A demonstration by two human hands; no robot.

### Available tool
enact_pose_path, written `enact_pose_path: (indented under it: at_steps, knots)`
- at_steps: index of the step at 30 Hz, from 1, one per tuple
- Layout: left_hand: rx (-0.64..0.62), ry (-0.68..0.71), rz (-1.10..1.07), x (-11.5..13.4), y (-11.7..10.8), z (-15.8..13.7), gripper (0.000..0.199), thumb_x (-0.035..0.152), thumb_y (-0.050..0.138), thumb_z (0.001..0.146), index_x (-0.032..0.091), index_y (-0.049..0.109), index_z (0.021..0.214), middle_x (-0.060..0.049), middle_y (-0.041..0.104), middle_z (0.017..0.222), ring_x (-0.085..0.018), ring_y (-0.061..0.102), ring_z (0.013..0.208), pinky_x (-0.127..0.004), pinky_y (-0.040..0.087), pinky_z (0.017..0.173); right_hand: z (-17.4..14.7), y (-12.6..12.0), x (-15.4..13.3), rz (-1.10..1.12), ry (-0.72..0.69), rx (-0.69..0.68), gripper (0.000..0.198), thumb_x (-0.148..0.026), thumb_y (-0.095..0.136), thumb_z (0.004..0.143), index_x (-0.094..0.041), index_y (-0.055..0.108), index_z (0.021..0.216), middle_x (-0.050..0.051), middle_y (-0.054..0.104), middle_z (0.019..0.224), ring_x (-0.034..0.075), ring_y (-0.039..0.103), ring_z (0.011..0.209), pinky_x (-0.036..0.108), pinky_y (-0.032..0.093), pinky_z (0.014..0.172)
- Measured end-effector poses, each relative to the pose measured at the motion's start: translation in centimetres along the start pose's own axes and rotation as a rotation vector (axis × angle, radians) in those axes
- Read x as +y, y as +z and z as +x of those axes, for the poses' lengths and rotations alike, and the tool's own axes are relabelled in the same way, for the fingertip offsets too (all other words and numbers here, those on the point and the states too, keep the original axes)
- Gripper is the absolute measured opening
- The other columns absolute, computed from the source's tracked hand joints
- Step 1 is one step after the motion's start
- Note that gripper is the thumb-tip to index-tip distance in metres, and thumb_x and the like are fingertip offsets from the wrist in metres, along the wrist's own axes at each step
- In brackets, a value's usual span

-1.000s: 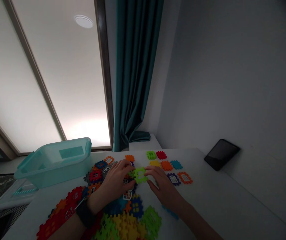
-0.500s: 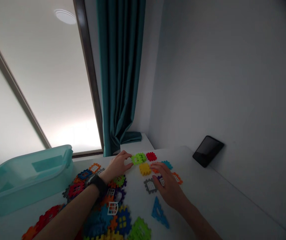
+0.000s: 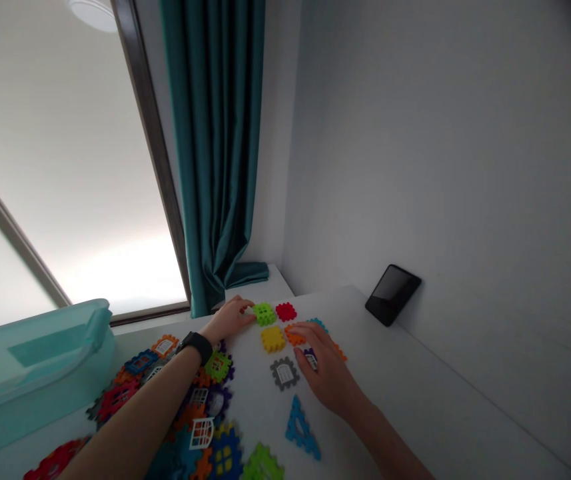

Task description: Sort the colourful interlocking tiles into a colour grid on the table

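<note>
My left hand (image 3: 231,316) reaches to the far part of the table, thumb and fingers closed at the left edge of a bright green interlocking tile (image 3: 264,314). The green piece looks like two tiles stacked together. My right hand (image 3: 326,370) is open, its fingers over an orange tile (image 3: 294,335) and its thumb apart near a purple tile (image 3: 310,359) with a white window. Around the hands lie a red tile (image 3: 286,311), a yellow tile (image 3: 272,339), a grey tile (image 3: 284,373) with a white window, and a partly covered blue tile (image 3: 320,324).
A heap of mixed tiles (image 3: 118,399) spreads under my left forearm. Left of it stands a translucent teal bin (image 3: 40,373). A blue triangle piece (image 3: 301,430) lies near my right forearm. Against the wall leans a black tablet (image 3: 393,295); a green curtain (image 3: 215,147) hangs behind.
My left hand has brought its green tile onto the other green tile, where two lay side by side before. My right hand has stayed over the orange tile. The view has swung slightly right.
</note>
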State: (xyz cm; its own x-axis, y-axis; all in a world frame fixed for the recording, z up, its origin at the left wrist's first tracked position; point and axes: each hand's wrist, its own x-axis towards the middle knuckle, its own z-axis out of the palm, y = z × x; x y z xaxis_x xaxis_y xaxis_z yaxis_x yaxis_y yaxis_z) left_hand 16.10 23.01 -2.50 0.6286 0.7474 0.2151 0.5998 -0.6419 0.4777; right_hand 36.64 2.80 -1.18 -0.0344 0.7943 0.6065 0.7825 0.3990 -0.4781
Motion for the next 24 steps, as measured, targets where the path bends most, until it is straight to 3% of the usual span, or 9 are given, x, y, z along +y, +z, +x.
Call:
enact_pose_path:
  at_steps: [15,24]
  knots:
    - [-0.033,-0.028,0.024,-0.10,0.66,0.95,0.035,0.038,0.064,0.086,0.020,0.075,0.114,-0.007,0.069,0.099,-0.025,0.069,0.091,-0.032,0.052,0.084,-0.06,-0.10,-0.25,-0.022,-0.009,0.001,0.038,-0.013,0.050,0.094,-0.026,0.058,0.129,0.009,0.065,0.125,0.027,0.061,0.120,0.048,0.050,0.106]
    - [-0.053,-0.043,0.054,-0.41,1.01,1.01,0.030,0.034,0.066,0.093,0.018,0.070,0.118,-0.009,0.069,0.108,-0.024,0.069,0.096,-0.037,0.054,0.090,-0.10,-0.14,-0.37,-0.023,-0.008,-0.005,0.038,-0.014,0.049,0.094,-0.026,0.058,0.129,0.010,0.065,0.125,0.028,0.061,0.120,0.049,0.050,0.106]
